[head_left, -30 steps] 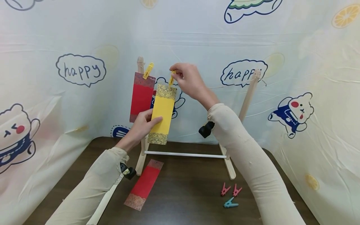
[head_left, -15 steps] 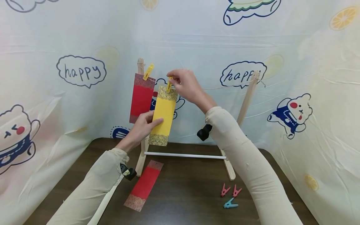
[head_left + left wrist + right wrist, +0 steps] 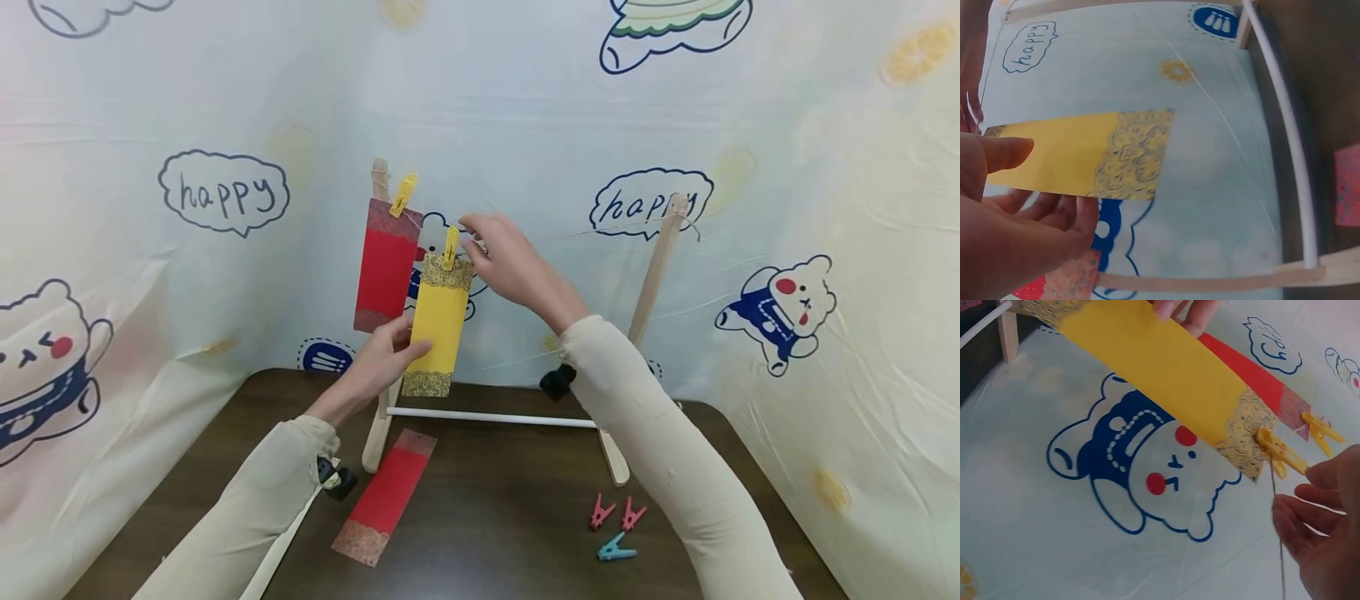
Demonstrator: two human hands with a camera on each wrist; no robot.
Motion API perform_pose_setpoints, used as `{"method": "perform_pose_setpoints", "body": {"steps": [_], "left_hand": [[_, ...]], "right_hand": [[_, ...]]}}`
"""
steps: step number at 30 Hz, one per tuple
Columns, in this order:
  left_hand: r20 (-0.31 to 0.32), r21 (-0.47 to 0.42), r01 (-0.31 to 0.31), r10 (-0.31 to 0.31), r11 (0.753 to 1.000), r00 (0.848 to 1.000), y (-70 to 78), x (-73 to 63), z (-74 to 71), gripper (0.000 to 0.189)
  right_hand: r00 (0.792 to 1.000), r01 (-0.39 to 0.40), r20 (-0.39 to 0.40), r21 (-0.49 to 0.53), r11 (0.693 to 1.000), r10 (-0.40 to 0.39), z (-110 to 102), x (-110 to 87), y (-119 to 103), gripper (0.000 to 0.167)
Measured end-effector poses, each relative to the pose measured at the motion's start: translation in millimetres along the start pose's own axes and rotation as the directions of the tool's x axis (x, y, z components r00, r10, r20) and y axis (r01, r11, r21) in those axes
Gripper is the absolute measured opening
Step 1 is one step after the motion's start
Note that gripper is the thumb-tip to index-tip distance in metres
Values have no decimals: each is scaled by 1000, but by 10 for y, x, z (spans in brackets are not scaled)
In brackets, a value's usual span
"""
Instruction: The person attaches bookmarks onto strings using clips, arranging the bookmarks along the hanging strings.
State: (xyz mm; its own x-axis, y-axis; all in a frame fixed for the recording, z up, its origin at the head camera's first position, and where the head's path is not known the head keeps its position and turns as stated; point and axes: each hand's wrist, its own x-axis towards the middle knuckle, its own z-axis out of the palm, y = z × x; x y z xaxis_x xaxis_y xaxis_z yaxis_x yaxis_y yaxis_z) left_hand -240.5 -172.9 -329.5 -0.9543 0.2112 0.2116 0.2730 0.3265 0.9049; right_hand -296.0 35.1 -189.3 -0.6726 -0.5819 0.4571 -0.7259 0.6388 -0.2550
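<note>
My left hand (image 3: 378, 357) pinches a yellow paper strip (image 3: 438, 321) with patterned ends, thumb in front and fingers behind. A yellow clothespin (image 3: 450, 248) bites the strip's top edge, at the thin string (image 3: 1282, 550). Just right of that clothespin is my right hand (image 3: 521, 267), fingers loosely bent and parted, with nothing between them. In the right wrist view a fingertip lies close to the clothespin's handle; whether it touches cannot be told. To the left, a red strip (image 3: 386, 267) hangs from the string under another yellow clothespin (image 3: 403, 196).
A wooden stand with a right post (image 3: 656, 267) and a white crossbar (image 3: 495, 416) bears the string. On the dark table (image 3: 510, 517) lie a red strip (image 3: 386, 498), two pink clothespins (image 3: 600, 512) and a blue one (image 3: 617, 547). A printed curtain (image 3: 480, 117) stands behind.
My right hand has let go of the yellow clothespin and drawn slightly to the right. The clothespin and yellow strip sit a little lower in view. The left hand keeps its pinch.
</note>
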Motion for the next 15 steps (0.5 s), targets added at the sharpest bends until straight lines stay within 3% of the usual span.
{"method": "perform_pose_setpoints", "body": {"steps": [4, 9, 12, 15], "left_hand": [[-23, 47, 16, -15, 999, 1000, -152, -105, 18, 41], [-50, 118, -14, 20, 993, 999, -283, -268, 12, 46], [-69, 168, -21, 33, 986, 997, -324, -372, 7, 46], [-82, 189, -31, 48, 982, 995, -359, -464, 1, 43]], "right_hand": [[984, 45, -169, -36, 998, -51, 68, -266, 139, 32], [913, 126, -373, -129, 984, -166, 166, -496, 307, 24], [876, 159, -432, -158, 975, -213, 210, -595, 360, 21], [859, 181, -452, -170, 969, -240, 249, -708, 383, 19]]}}
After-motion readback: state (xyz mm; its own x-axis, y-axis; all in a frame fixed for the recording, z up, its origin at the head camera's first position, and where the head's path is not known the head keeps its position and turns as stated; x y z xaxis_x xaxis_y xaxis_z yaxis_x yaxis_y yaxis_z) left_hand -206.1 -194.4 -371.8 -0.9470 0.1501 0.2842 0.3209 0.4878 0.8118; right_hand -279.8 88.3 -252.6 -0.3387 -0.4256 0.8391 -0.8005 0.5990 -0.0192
